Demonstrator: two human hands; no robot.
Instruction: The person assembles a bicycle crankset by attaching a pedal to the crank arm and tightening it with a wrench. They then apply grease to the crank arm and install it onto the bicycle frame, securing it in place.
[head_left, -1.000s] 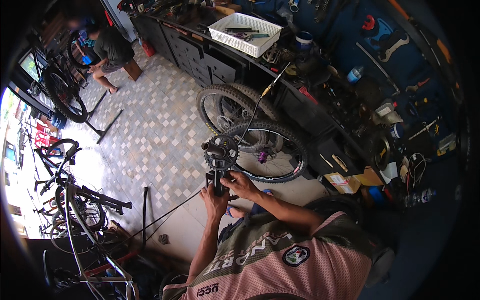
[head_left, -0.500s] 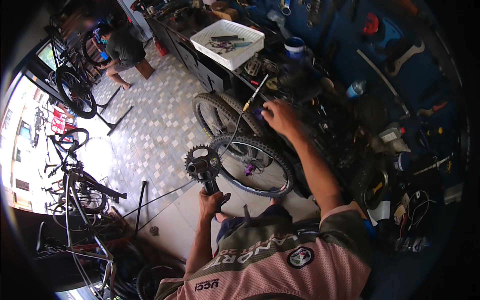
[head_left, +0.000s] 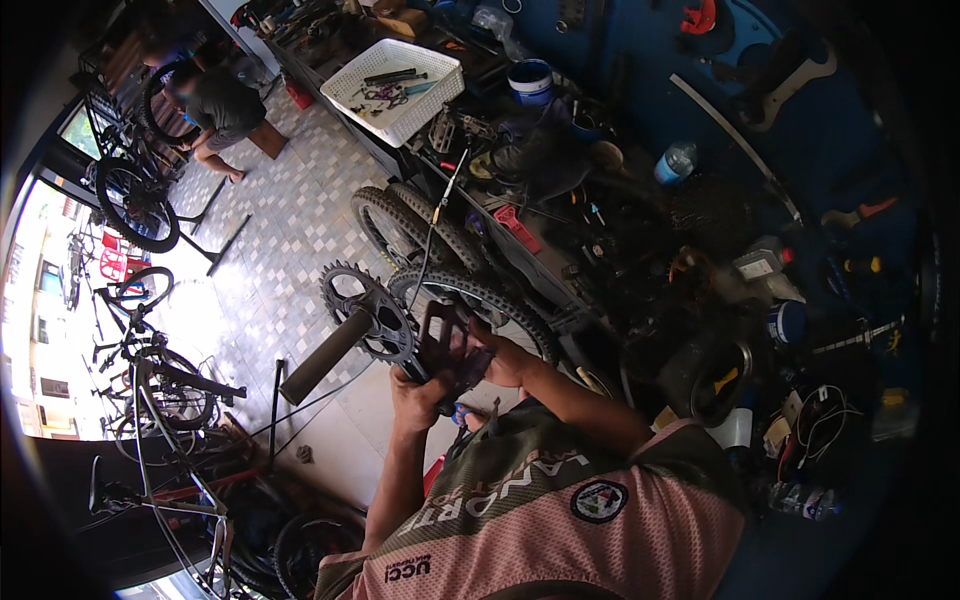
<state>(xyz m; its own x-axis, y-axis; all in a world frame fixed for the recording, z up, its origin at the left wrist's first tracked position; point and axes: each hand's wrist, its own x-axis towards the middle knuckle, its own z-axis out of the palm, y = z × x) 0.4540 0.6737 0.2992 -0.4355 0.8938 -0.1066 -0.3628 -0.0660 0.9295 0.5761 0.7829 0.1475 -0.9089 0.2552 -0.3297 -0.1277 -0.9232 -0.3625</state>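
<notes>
My left hand (head_left: 413, 395) is closed around the arm of a black bicycle crank (head_left: 372, 312), below its toothed chainring. From the crank a thick grey-brown spindle (head_left: 325, 358) sticks out to the lower left. A flat, dark purplish pedal (head_left: 440, 335) with an open frame lies against the crank arm, just right of the chainring. My right hand (head_left: 503, 360) is closed on the pedal's right side, its fingertips partly hidden behind it. Both hands are close together in front of my chest. Whether the pedal's axle sits in the crank arm cannot be made out.
Mountain bike wheels (head_left: 375, 225) stand against the workbench, beyond my hands. A thin hose with a metal nozzle (head_left: 447, 190) hangs there. The bench holds a white basket (head_left: 440, 88) and a red tool (head_left: 517, 228). Bicycles (head_left: 150, 380) stand left; a person (head_left: 222, 105) sits far off.
My right hand has come back from the bench edge to the crank and now grips the pedal. My left hand has turned the crank, so its spindle points lower left.
</notes>
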